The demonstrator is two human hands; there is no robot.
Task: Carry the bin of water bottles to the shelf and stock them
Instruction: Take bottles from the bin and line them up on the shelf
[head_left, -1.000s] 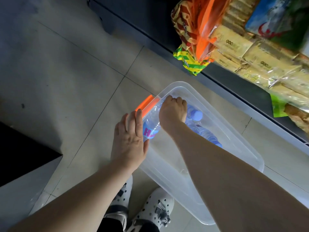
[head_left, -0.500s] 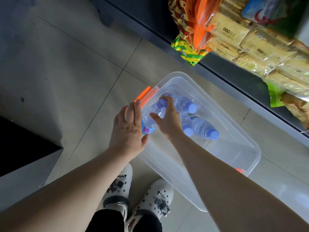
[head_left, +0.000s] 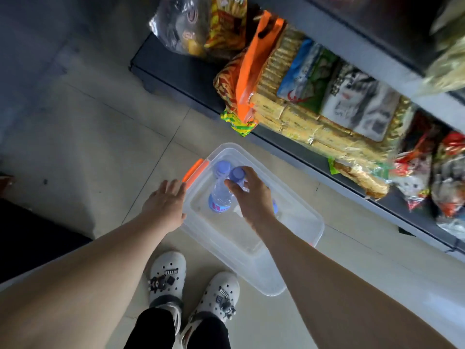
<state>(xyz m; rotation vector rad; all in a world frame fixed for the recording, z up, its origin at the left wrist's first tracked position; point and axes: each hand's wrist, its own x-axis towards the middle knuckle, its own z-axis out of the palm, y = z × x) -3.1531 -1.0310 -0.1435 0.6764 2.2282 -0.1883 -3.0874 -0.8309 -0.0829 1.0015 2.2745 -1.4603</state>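
A clear plastic bin (head_left: 297,238) with an orange latch (head_left: 193,170) sits on the tiled floor in front of a low shelf. My right hand (head_left: 251,195) is over the bin and grips two water bottles (head_left: 221,190) with purple caps near their necks, lifted upright above the bin floor. A blue cap of another bottle (head_left: 275,207) peeks out under my wrist. My left hand (head_left: 164,205) hovers flat with straight fingers beside the bin's left wall, just short of the latch, holding nothing.
The dark shelf (head_left: 186,79) runs diagonally from top centre to the right edge, packed with snack bags (head_left: 297,114) that overhang its front. My feet in white clogs (head_left: 193,285) stand just left of the bin's near end. A dark block (head_left: 30,238) lies at the left.
My right hand has gathered two bottles and raised them upright out of the lying pile. My left hand has come off the bottle and bin edge. The view has pulled back and up.
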